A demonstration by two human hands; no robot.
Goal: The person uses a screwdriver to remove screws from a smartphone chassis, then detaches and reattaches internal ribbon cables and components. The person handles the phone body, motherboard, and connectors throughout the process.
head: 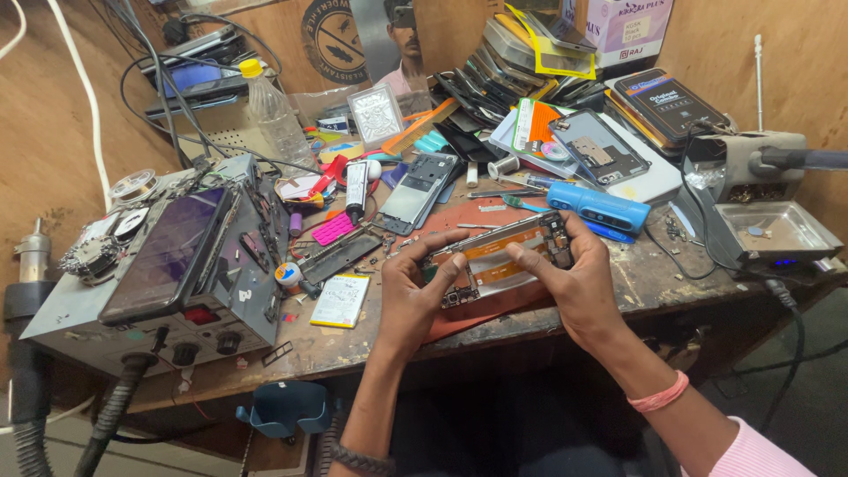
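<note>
Forearms rose from the bottom edge, pink elastic band [658,395] on the right wrist, dark braided band [360,460] on the left. Left hand [413,296] curled round the near end of an opened smartphone with bare orange-and-copper innards [499,261], fingers wrapped under, thumb pressed on top; gripped to steady it, probably. Right hand [570,278] clasped the far end, thumb and fingertips pinching the frame edge near the camera corner. Phone held tilted just above the rust-red rubber work mat [495,305], close to the bench's front edge, both elbows below the bench; likely kept over the mat so loose screws would land there. White rectangular battery pack [341,300] lay flat just left of the left hand, apart from the phone. Grey boxy bench station with knobs [168,291] stood further left, a dark-screened phone [168,252] resting on its sloped top. Blue cylindrical tool [601,207] lay beyond the phone, within reach. Steel tray [777,230] sat at far right, well apart.
</note>
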